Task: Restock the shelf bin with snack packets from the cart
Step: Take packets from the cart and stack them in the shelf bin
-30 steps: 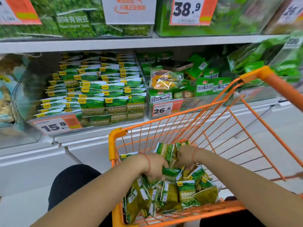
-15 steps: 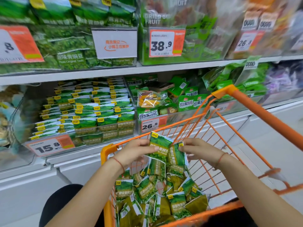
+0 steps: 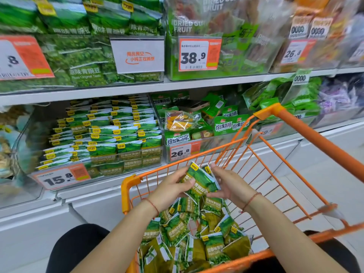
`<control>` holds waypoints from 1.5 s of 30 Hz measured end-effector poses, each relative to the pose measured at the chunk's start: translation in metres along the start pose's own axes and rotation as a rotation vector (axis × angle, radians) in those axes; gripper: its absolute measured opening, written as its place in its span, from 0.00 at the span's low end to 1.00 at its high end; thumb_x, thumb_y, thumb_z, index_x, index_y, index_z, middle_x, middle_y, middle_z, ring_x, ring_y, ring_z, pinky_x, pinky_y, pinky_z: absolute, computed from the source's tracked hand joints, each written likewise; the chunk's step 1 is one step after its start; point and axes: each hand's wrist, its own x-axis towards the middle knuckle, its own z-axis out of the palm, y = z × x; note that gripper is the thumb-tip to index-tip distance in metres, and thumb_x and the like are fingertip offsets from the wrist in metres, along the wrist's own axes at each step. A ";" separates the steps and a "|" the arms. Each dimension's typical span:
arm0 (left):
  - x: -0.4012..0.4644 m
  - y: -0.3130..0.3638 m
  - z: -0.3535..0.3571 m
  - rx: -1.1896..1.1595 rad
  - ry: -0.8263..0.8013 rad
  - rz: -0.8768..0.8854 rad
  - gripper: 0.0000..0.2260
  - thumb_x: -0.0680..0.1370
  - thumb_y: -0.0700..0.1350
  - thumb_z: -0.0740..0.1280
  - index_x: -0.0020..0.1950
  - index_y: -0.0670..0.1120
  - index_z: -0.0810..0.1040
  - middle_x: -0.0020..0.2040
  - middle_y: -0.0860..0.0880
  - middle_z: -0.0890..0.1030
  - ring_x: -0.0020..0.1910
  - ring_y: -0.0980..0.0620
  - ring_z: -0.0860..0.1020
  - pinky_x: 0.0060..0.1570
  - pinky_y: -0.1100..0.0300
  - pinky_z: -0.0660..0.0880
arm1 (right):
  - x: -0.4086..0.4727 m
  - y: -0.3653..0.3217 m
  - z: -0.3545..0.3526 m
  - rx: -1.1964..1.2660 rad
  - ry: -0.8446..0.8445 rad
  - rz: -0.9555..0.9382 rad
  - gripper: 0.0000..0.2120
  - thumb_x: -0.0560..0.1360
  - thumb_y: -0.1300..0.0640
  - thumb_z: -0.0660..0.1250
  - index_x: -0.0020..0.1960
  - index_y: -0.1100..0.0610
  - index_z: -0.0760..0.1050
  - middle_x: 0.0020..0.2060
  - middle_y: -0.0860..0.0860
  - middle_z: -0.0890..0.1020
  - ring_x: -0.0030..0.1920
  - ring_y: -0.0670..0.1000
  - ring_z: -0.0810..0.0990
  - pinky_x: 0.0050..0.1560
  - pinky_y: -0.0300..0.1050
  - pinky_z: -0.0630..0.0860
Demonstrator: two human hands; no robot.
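Note:
Both hands hold a small stack of green snack packets [image 3: 200,181] above the orange wire cart [image 3: 279,170]. My left hand [image 3: 171,189] grips the stack's left side, thumb across the front. Its right side is gripped by my right hand [image 3: 228,186], fingertips at the top corner. Below lies a heap of several loose green packets [image 3: 195,239] in the cart. Up and to the left stands the clear shelf bin [image 3: 65,175] with the 15.8 tag, stacked with rows of the same packets [image 3: 110,134].
A neighbouring bin [image 3: 183,152] tagged 26.8 holds mixed green bags, right of the target bin. The upper shelf [image 3: 137,89] carries larger bags and price tags. The cart's orange handle [image 3: 319,142] slants across the right. White shelf base panels [image 3: 88,205] run below.
Both hands rose out of the cart's heap with a stack of packets and now hold it at rim height, squared between them. The view tilted up toward the shelves.

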 end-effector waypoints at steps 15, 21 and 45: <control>-0.003 -0.005 0.001 0.192 0.061 0.064 0.21 0.77 0.49 0.67 0.69 0.54 0.68 0.64 0.57 0.71 0.65 0.59 0.68 0.67 0.60 0.66 | 0.001 0.012 -0.003 -0.409 -0.094 -0.238 0.20 0.67 0.56 0.75 0.58 0.51 0.75 0.54 0.47 0.81 0.52 0.39 0.79 0.47 0.32 0.75; -0.024 0.025 -0.030 0.169 0.168 0.088 0.13 0.75 0.45 0.70 0.56 0.54 0.71 0.53 0.58 0.75 0.55 0.61 0.73 0.54 0.72 0.68 | -0.005 -0.023 0.030 -0.410 -0.038 -0.393 0.18 0.66 0.56 0.75 0.54 0.48 0.76 0.54 0.40 0.76 0.47 0.25 0.73 0.41 0.27 0.74; -0.022 0.030 -0.282 0.315 0.941 -0.224 0.27 0.79 0.42 0.65 0.74 0.36 0.58 0.72 0.39 0.64 0.70 0.41 0.65 0.65 0.53 0.64 | 0.142 -0.065 0.158 -1.449 0.401 -0.946 0.28 0.79 0.42 0.46 0.71 0.57 0.66 0.71 0.58 0.67 0.75 0.58 0.57 0.75 0.56 0.47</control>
